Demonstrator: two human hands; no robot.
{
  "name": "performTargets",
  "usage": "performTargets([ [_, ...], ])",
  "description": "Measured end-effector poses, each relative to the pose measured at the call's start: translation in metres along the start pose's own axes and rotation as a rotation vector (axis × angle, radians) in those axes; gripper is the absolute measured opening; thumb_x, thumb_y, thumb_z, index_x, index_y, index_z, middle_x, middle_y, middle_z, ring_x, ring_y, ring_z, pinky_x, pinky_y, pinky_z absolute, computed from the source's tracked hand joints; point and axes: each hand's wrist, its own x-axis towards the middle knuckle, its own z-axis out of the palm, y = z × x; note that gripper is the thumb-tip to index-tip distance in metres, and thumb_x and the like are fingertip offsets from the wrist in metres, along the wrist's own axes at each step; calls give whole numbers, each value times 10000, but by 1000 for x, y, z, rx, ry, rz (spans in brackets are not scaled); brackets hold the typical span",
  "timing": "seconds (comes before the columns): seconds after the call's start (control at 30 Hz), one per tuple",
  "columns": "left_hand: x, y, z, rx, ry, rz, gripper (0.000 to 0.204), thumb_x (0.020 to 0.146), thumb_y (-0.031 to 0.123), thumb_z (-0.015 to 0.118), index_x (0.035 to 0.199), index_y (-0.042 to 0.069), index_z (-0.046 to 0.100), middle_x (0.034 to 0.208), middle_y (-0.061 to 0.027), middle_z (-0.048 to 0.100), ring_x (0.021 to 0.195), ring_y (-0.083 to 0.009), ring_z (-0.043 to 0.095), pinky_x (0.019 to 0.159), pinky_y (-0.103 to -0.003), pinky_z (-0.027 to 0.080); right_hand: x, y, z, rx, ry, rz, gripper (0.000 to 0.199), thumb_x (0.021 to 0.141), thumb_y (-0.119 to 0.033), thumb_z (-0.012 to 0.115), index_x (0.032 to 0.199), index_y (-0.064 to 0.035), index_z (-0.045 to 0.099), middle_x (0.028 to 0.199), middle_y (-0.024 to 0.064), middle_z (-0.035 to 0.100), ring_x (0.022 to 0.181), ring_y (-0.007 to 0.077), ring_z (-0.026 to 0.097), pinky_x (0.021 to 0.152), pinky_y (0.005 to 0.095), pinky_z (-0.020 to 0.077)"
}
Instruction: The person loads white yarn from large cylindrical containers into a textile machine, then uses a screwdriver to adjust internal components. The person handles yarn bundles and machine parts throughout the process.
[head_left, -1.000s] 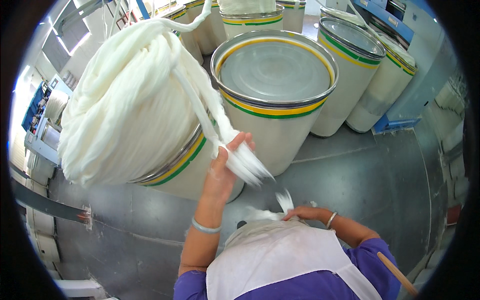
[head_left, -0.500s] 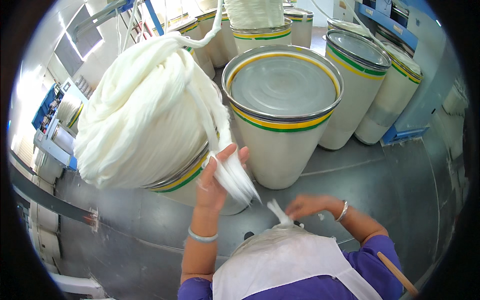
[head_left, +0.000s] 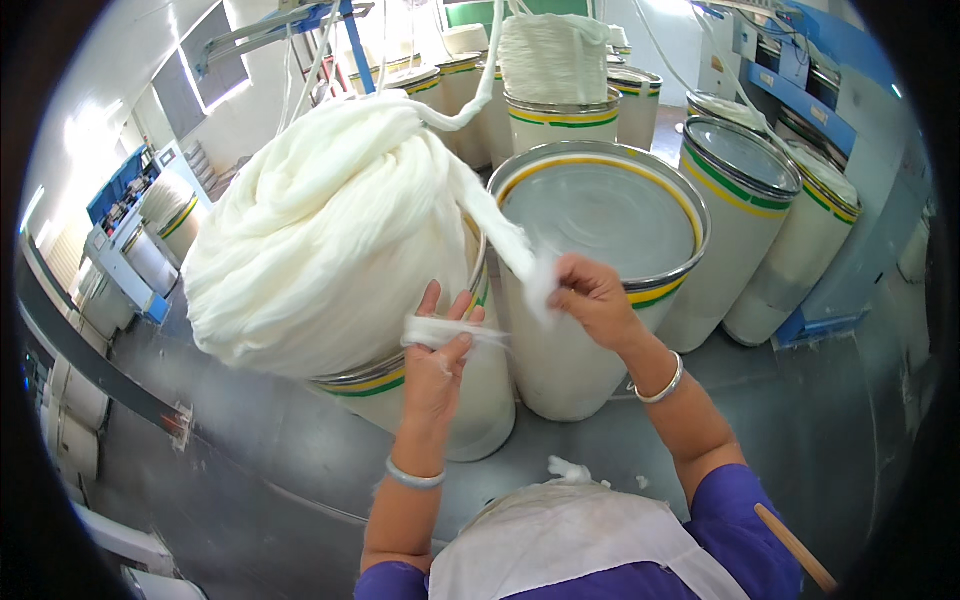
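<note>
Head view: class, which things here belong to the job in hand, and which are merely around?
Job in hand:
- white fibre strip across the left hand
- long white fibre strand running to the right hand
- large white fibre heap

Merely around:
- cream cylindrical can with grey round top
- thin tan stick
- blue machine beam

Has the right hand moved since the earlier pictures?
Yes: against the middle can, the right hand has gone up the view, from below its base to overlapping its rim.
</note>
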Motion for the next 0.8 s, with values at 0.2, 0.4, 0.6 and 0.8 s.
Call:
performTargets([
  [0.2,7,-11,11,-214,-133,66,871,774,-111,509,1523,149,149,1442,-207,409,1277,-275,478,1088,-407,385,8,5,34,-571,-151,16,105,801,-100,711,812,-13,652,805,34,594,766,112,535,677,254,428],
  [0.4,2,-15,20,-24,-256,218,743,872,-82,391,1528,137,118,1442,-205,418,1325,-285,429,1115,-408,330,3,13,30,-717,63,-121,282,732,-118,761,978,-43,645,824,82,657,757,186,607,688,310,461],
  [0.6,11,-6,11,-95,-172,55,694,943,115,497,1527,166,127,1436,-263,391,1306,-351,439,1107,-457,341,-30,-97,45,-558,186,-582,423,708,-50,752,1103,-55,602,943,45,641,834,210,621,757,334,469],
  [0.8,12,0,12,-638,-384,-34,765,923,182,563,1531,175,99,1414,-270,417,1297,-378,439,1121,-490,303,-69,-174,56,-356,-243,-1140,260,921,-74,570,1107,-222,677,974,-88,660,877,62,601,663,243,397],
])
